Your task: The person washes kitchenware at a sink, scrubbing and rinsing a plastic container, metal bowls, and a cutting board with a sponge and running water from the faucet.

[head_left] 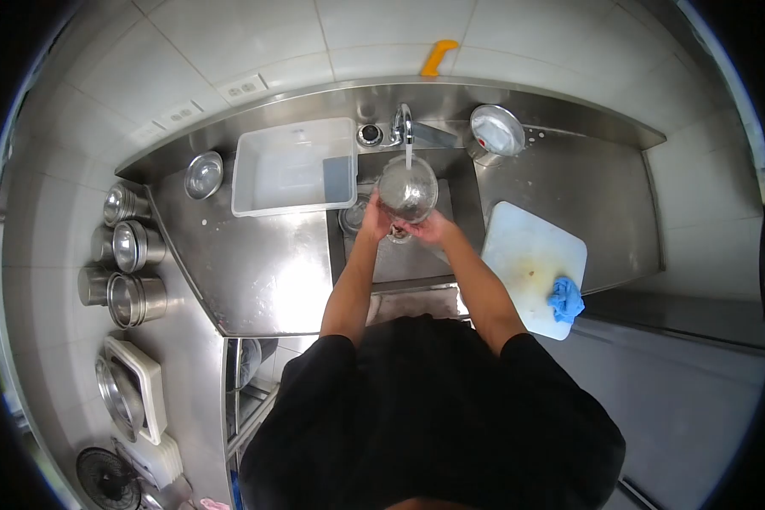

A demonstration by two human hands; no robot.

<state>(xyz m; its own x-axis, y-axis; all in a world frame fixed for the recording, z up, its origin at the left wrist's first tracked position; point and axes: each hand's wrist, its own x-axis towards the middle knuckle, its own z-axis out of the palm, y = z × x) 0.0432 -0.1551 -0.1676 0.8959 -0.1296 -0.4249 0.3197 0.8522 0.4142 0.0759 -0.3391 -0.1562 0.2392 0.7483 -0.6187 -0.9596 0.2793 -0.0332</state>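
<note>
Under the running faucet [405,123], a round metal bowl [408,189] is held over the sink [388,268]. My left hand [376,218] grips its lower left side, and my right hand [428,228] grips its lower right side. Water falls onto the bowl near its far edge. Another round container [351,217] lies in the sink, just left of my left hand and partly hidden by it. The fingers beneath the held bowl are mostly out of sight.
Left of the sink stands a clear plastic bin [280,206], with a small metal bowl [203,175] beyond it. To the right are a white cutting board [518,255], a blue cloth [565,300] and a metal pot [495,133]. Stacked metal containers [136,299] line the far left.
</note>
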